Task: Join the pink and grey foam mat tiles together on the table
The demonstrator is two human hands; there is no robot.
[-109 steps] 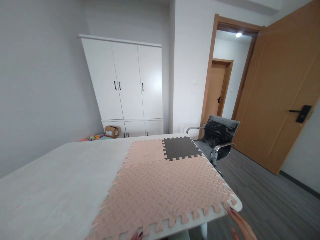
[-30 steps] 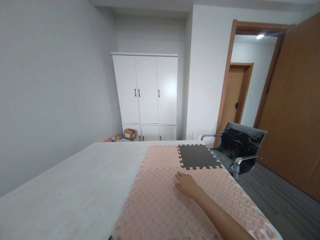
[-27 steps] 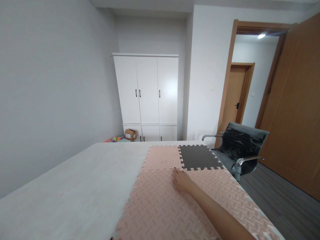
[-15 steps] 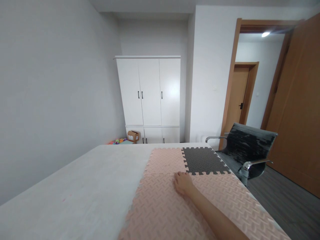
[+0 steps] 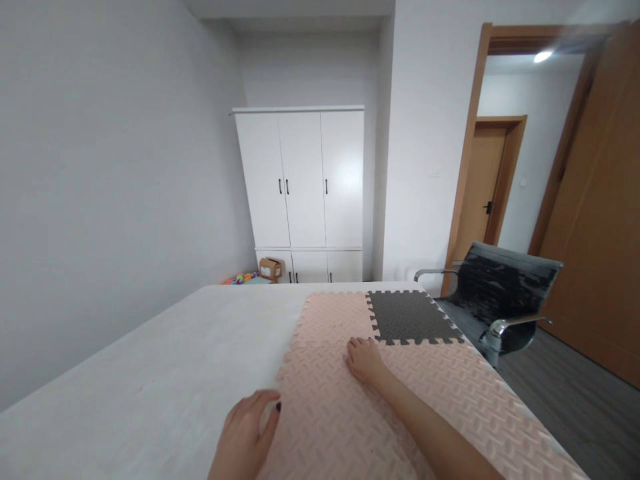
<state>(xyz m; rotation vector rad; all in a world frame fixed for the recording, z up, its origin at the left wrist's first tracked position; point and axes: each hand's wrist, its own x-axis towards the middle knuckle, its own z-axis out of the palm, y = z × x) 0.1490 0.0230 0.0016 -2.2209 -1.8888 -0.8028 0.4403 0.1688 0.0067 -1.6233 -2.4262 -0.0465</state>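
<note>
Pink foam puzzle mats (image 5: 330, 393) with a raised tread pattern cover the right part of the white table. At the far right corner, a dark grey foam mat (image 5: 413, 317) with toothed edges adjoins them. My right hand (image 5: 364, 360) rests palm down on the pink mat, its fingertips by the seam near the grey piece. At the left edge of the pink mat is my left hand (image 5: 247, 433), thumb and fingers apart, with nothing visible between them. Whether its fingertips touch the mat edge, I cannot tell.
The white tabletop (image 5: 150, 387) extends to the left. An office chair (image 5: 505, 293) stands beside the table's right edge. Behind are a white cabinet (image 5: 305, 180), a cardboard box (image 5: 271, 268) and colourful small items (image 5: 243, 279). A wooden door (image 5: 600, 220) stands at the right.
My left hand has come into view from below, up to the mat's left edge. The right hand stays at about the same spot on the mat, while the view has shifted slightly.
</note>
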